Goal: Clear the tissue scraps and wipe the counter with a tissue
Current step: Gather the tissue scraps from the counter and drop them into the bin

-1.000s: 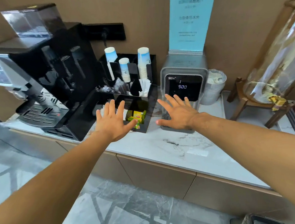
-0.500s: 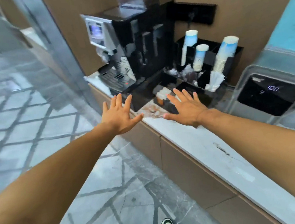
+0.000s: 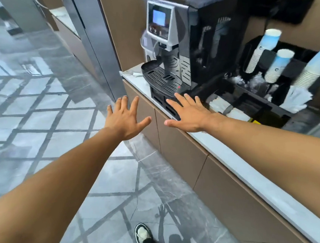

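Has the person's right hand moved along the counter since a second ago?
Yes. The right hand has gone leftward along the counter, from the water dispenser's front to the coffee machine.

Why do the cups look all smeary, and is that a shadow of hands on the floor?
Head view: the paper cups at the right edge are motion-blurred, the coffee machine sharper; the glossy floor shows glare and a dark shape of raised hands.
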A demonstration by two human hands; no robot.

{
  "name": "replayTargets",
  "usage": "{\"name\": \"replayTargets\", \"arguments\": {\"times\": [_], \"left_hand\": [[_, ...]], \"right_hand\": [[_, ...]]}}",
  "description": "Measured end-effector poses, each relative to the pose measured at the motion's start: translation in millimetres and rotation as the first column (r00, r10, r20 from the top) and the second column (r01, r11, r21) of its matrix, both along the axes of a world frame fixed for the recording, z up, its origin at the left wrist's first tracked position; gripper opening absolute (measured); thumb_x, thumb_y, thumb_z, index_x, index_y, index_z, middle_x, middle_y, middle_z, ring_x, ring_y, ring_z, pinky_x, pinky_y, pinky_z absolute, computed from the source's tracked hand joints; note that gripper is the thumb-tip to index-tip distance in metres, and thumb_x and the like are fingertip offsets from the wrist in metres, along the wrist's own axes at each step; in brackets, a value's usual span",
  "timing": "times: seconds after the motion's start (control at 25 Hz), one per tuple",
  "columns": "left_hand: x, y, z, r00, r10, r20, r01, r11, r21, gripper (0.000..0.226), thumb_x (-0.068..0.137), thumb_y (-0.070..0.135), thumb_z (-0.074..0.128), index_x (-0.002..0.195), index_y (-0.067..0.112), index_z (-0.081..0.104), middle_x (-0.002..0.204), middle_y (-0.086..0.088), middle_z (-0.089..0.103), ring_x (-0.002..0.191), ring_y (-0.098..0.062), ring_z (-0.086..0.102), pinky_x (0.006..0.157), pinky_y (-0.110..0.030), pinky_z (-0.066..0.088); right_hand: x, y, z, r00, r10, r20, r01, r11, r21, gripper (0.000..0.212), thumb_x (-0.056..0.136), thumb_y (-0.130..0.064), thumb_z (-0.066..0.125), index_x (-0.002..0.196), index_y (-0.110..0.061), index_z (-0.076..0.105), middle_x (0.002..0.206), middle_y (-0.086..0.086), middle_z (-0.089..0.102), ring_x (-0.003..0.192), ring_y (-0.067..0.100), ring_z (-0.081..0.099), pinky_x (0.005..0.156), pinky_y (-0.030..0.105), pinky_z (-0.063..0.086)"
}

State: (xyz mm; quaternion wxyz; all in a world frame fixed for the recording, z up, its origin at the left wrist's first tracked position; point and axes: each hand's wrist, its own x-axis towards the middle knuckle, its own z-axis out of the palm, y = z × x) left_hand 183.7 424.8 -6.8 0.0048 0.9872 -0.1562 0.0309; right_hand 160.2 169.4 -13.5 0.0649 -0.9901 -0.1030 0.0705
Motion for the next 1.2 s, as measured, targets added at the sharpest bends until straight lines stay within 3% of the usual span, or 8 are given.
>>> {"name": "replayTargets", "arguments": {"times": [0.32,0.52,0.64,0.88,1.0,1.2], "left_hand": [[148.4,98.3,-13.3,0.998,-0.047,-0.032,0.047,0.999,0.004,0.099,0.072,0.091,0.007,0.152,0.034,0.003,0.162,-0.016,0.013,0.149,-0.034,0.011,0.115,-0.062,0.017],[228.8,133.9,-24.4,0.996,-0.068,-0.055,0.067,0.998,-0.017,0.100,0.072,0.091,0.005,0.153,0.032,0.005,0.161,-0.016,0.014,0.149,-0.034,0.011,0.115,-0.061,0.016],[275.6,137.9,-35.5,0.995,-0.084,-0.049,0.081,0.995,-0.058,0.100,0.073,0.091,0.006,0.153,0.031,0.006,0.161,-0.017,0.017,0.148,-0.034,0.013,0.114,-0.061,0.017],[392.4,130.8,-63.1,0.988,-0.107,-0.113,0.108,0.994,0.007,0.099,0.075,0.089,0.011,0.154,0.029,0.007,0.161,-0.017,0.016,0.148,-0.034,0.013,0.115,-0.060,0.016],[435.6,130.1,-73.6,0.974,-0.149,-0.173,0.162,0.985,0.064,0.099,0.075,0.089,0.010,0.154,0.029,0.009,0.160,-0.018,0.018,0.148,-0.034,0.015,0.115,-0.059,0.018],[504.2,119.6,-98.1,0.944,-0.224,-0.241,0.255,0.961,0.106,0.099,0.074,0.089,0.010,0.153,0.028,0.009,0.160,-0.017,0.019,0.147,-0.033,0.016,0.114,-0.059,0.020]], "right_hand": [[123.2,109.5,-8.4,0.996,-0.082,-0.039,0.080,0.996,-0.032,0.095,0.073,-0.087,0.023,0.152,-0.039,-0.001,0.164,0.002,-0.008,0.149,0.031,-0.006,0.118,0.056,-0.004],[199.8,153.3,-14.0,0.990,-0.121,-0.070,0.125,0.991,0.052,0.094,0.075,-0.086,0.022,0.152,-0.038,0.000,0.164,0.001,-0.009,0.149,0.028,-0.008,0.118,0.055,-0.002],[243.9,170.2,-27.6,0.990,-0.122,-0.074,0.127,0.990,0.059,0.091,0.078,-0.083,0.025,0.152,-0.036,0.000,0.164,0.002,-0.009,0.149,0.026,-0.009,0.119,0.054,0.000],[359.4,185.4,-75.6,0.969,-0.184,-0.163,0.207,0.968,0.140,0.087,0.082,-0.079,0.030,0.152,-0.037,-0.003,0.163,-0.001,-0.011,0.150,0.026,-0.008,0.120,0.051,0.005],[404.4,186.1,-90.3,0.937,-0.243,-0.251,0.302,0.926,0.228,0.083,0.086,-0.077,0.029,0.152,-0.036,-0.002,0.164,-0.001,-0.010,0.150,0.027,-0.006,0.120,0.049,0.007],[443.4,172.5,-112.8,0.876,-0.360,-0.321,0.441,0.868,0.228,0.079,0.092,-0.067,0.033,0.154,-0.031,0.000,0.164,0.002,-0.010,0.149,0.030,-0.004,0.120,0.051,0.010]]}}
